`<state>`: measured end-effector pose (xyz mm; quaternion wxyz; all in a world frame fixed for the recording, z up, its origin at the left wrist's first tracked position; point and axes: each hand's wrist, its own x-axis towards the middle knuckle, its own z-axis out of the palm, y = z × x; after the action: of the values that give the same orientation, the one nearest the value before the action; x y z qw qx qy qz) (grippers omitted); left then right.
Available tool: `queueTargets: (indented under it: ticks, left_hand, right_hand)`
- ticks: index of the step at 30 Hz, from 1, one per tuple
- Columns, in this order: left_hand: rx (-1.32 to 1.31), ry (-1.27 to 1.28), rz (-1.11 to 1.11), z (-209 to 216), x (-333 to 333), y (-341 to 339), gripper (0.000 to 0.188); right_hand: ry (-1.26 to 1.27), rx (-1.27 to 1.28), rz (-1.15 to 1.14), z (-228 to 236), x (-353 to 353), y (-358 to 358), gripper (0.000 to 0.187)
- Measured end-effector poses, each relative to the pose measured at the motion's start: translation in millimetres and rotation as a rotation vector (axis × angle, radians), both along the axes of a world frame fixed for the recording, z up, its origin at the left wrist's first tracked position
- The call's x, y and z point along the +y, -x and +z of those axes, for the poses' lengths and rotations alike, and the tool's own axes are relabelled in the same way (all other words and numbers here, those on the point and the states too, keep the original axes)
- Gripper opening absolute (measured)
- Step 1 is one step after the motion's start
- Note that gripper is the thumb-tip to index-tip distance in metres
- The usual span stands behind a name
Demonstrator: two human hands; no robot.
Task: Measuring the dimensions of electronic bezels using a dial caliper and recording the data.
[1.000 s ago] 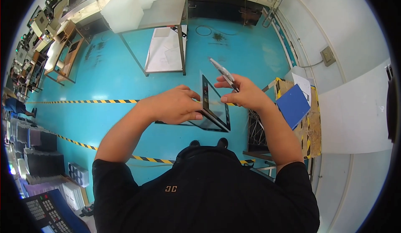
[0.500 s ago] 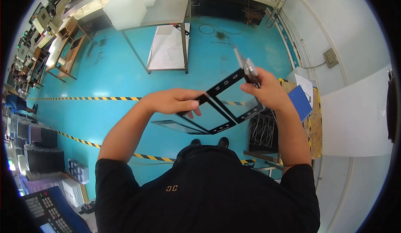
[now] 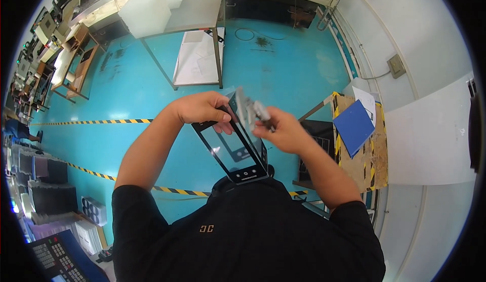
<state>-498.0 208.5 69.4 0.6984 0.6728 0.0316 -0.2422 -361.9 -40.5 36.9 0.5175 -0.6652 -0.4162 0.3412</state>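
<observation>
Across the frame, smooth, glossy turquoise floor [image 3: 293, 72]; at upper centre-left, grey metal table [image 3: 203, 14] on straight legs; at right, scuffed brown board [image 3: 377, 168] with striped tape along edges; at centre, tilted, flat, glossy clear panels [image 3: 243, 175] with black borders, pinched near upper edges by left hand [image 3: 205, 109]; on brown board, flat blue folder [image 3: 355, 127]; right of panels, right hand [image 3: 283, 130] closed on slim grey tool [image 3: 259, 110], metallic-looking, blurred; contact with panels not determinable.

I see the grey thing [image 3: 260, 111] in my right hand [image 3: 284, 133] only as a blur — its kind unclear.
</observation>
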Motion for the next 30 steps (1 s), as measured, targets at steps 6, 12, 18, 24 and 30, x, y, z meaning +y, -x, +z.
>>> queueTargets:
  ticks: [6,12,18,24,30]
  left_hand:
    - [-0.061,-0.003,-0.031,2.6,-2.1,-7.7,0.026]
    - [-0.017,0.023,-0.085,14.2,-3.7,-11.4,0.027]
    - [0.001,-0.090,-0.075,31.5,0.1,-13.8,0.033]
    - [-0.116,-0.793,0.267,65.5,-12.1,-1.6,0.054]
    - [-0.064,-0.264,0.321,42.9,4.2,6.4,0.028]
  right_hand:
    - [-0.008,-0.143,0.045,1.8,5.5,13.3,0.038]
    - [-0.132,0.264,0.074,5.0,3.3,8.3,0.020]
    - [-0.115,0.301,0.074,17.0,1.3,-1.4,0.024]
    - [-0.061,0.412,-0.062,23.1,-3.7,-11.6,0.033]
    - [0.052,0.521,-0.026,59.7,-8.1,-1.2,0.036]
